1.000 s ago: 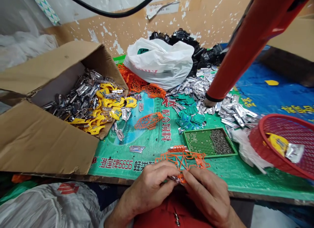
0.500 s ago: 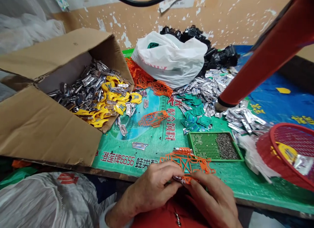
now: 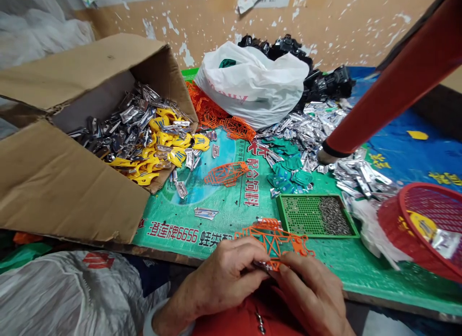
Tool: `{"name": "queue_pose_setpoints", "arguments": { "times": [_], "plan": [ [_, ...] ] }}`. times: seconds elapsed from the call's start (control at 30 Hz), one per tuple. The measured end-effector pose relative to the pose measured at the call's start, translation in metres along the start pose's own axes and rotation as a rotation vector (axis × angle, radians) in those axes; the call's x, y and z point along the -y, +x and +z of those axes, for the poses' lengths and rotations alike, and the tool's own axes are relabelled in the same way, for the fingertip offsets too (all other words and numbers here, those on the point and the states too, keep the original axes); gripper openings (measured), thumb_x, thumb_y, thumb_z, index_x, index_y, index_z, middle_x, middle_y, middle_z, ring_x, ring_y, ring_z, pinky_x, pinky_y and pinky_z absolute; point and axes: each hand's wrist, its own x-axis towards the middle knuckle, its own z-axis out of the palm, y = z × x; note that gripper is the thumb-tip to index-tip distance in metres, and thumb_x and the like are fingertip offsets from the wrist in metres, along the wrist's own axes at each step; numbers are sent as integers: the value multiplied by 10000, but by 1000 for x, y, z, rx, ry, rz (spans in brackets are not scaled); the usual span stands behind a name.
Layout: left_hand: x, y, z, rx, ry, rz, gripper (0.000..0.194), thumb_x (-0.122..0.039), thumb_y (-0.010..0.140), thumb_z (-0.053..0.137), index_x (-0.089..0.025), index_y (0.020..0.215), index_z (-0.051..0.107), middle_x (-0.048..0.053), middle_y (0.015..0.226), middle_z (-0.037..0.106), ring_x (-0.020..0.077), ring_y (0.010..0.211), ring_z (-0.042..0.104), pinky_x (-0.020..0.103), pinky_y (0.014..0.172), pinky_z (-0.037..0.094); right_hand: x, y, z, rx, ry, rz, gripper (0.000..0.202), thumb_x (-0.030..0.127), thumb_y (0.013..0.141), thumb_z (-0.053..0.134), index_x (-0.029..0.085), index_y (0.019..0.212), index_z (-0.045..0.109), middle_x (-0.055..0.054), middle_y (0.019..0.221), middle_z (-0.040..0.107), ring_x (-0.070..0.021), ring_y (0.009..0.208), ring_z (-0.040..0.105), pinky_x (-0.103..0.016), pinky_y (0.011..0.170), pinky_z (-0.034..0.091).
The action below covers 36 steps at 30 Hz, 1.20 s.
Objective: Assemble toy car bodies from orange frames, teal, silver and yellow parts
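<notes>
At the table's near edge, my left hand (image 3: pixel 229 276) and my right hand (image 3: pixel 312 288) work close together, both closed in a pinch. Between them is an orange plastic lattice frame (image 3: pixel 276 239), its far part reaching over the green table. A small shiny silver piece (image 3: pixel 263 265) shows at the frame's near end, by my left fingertips. My fingers cover much of this end, so how the piece sits there is hidden. Just beyond my right hand lies a green perforated tray (image 3: pixel 301 215) with many tiny metal bits heaped at its right side.
A tipped cardboard box (image 3: pixel 86 191) spills silver and yellow parts at left. Another orange frame (image 3: pixel 226 174) lies mid-table. Green pieces (image 3: pixel 288 170) and silver parts (image 3: pixel 361 177) are piled beyond the tray. A red post (image 3: pixel 382 81) and red basket (image 3: pixel 407 235) stand at right.
My hands keep their grip on the orange frame, with only slight finger movement. The view has shifted a little; the things on the table stay where they were.
</notes>
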Motion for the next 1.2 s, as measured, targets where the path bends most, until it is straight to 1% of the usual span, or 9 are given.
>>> {"name": "queue_pose_setpoints", "arguments": {
  "times": [0.13, 0.23, 0.4, 0.6, 0.7, 0.83, 0.97, 1.13, 1.2],
  "plan": [
    [-1, 0, -2, 31, 18, 47, 57, -49, 802, 619, -77, 846, 642, 82, 789, 673, 146, 746, 622, 242, 697, 497, 1, -3, 2, -25, 42, -2, 118, 129, 904, 503, 149, 889, 619, -66, 722, 680, -127, 580, 575, -249, 527, 408],
    [-1, 1, -3, 49, 30, 68, 65, -47, 807, 607, -81, 847, 645, 87, 801, 676, 145, 752, 627, 234, 688, 498, 3, -6, 4, -22, 85, -5, 150, 101, 895, 499, 116, 986, 617, -85, 755, 672, -135, 639, 585, -247, 560, 425],
    [-3, 0, -4, 54, 27, 100, 108, -24, 785, 582, -103, 824, 644, 73, 775, 672, 145, 729, 625, 235, 661, 499, 7, -6, 2, 19, 200, 39, 151, 100, 889, 502, 105, 987, 616, -83, 769, 666, -137, 656, 576, -250, 565, 419],
    [-2, 1, 1, -36, -16, 108, 270, 64, 696, 537, -103, 885, 633, 68, 800, 660, 132, 706, 601, 231, 637, 500, 5, -2, -2, 1, 168, 63, 126, 108, 885, 524, 113, 965, 621, -78, 763, 667, -132, 636, 563, -254, 555, 407],
    [0, 2, 3, -82, 19, 140, 289, 67, 718, 514, -109, 921, 618, 84, 833, 670, 156, 780, 623, 261, 701, 523, 2, 0, 1, -39, 133, 45, 135, 94, 884, 521, 116, 970, 623, -74, 756, 667, -124, 621, 561, -248, 552, 413],
    [2, 2, 2, -94, 93, 189, 264, 32, 796, 503, -116, 989, 607, 107, 903, 680, 170, 860, 641, 273, 761, 539, -2, 0, 4, -80, 106, 25, 140, 104, 891, 514, 123, 966, 630, -81, 791, 673, -128, 664, 602, -240, 580, 457],
    [2, 3, 2, -118, 130, 199, 238, 1, 825, 522, -135, 1003, 602, 92, 899, 682, 162, 847, 645, 257, 757, 543, -5, 0, 5, -172, 36, 82, 124, 161, 875, 572, 147, 992, 610, -77, 849, 651, -140, 753, 629, -233, 647, 519],
    [4, 5, 4, -185, 156, 201, 236, -17, 837, 544, -147, 1026, 601, 81, 902, 679, 152, 836, 645, 238, 748, 538, -9, 0, 7, -207, -62, 177, 51, 221, 878, 589, 202, 925, 599, -47, 758, 618, -141, 690, 598, -210, 552, 516],
    [5, 5, 5, -193, 166, 212, 241, -15, 840, 543, -150, 1033, 597, 80, 910, 680, 149, 842, 644, 236, 753, 538, -10, 1, 9, -200, -39, 189, 94, 237, 886, 583, 192, 968, 588, -40, 734, 619, -133, 653, 591, -204, 523, 510]
  ]
}}
